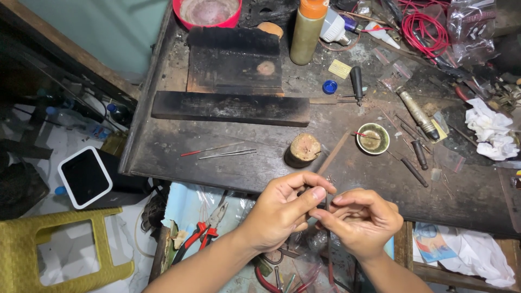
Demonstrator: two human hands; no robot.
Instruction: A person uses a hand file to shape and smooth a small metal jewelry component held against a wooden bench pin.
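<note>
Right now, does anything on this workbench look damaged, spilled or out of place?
The workbench is scorched black and crowded. Crumpled white tissue lies at its right edge, and red wire is tangled at the back. Nothing looks spilled. Both hands, left and right, pinch something too small to identify.

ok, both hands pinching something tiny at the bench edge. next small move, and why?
Probably lift the piece a little clear of the fingers to check it. The left hand and right hand meet fingertip to fingertip and hide it almost wholly; only a thin dark rod shows between them, so its state cannot be judged.
</note>
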